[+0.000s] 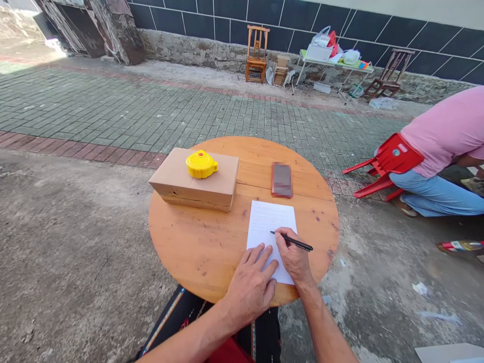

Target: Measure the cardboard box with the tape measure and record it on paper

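Paper (270, 222) lies under the flat, spread fingers of my left hand (249, 287), pen (297, 244) clamped in my right hand (293, 259) just beyond them; I should press firmly so nothing slides.

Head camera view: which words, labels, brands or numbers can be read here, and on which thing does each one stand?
No text can be read.
Sheet of paper under the pen: faint rows of marks, too small to read.
Flat object beyond it: blurred, unreadable.
Yellow tape measure: no label visible.
Red chair: round sticker, too small to read.
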Available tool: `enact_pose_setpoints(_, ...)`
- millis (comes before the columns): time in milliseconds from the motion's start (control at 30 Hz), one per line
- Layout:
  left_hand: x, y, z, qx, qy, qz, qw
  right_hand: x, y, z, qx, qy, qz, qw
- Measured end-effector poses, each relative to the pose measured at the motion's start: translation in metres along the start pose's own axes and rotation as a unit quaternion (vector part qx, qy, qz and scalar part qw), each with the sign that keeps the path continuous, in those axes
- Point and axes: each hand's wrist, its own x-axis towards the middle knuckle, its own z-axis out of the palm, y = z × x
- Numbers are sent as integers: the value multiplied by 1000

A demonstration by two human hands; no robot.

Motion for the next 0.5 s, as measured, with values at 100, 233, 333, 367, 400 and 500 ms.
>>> enact_pose_setpoints(100,0,0,0,0,0,0,1000,0,1,0,1,-2,2,1000)
enact_pose_setpoints(233,-1,0,2,0,3,-2,1000,0,3,1,-5,-1,-2,1000)
enact_pose_setpoints(333,-1,0,2,1,5,-3,1000,0,2,1,-9,-1,-5,1000)
enact_pose_setpoints(367,-1,0,1,1,5,-3,1000,0,2,1,-9,-1,-5,1000)
enact_pose_setpoints(400,0,0,1,1,4,-3,1000,0,2,1,-9,-1,-5,1000)
enact_pose_setpoints(500,0,1,-1,-1,-4,-4,1000,0,0,0,-8,-2,-4,1000)
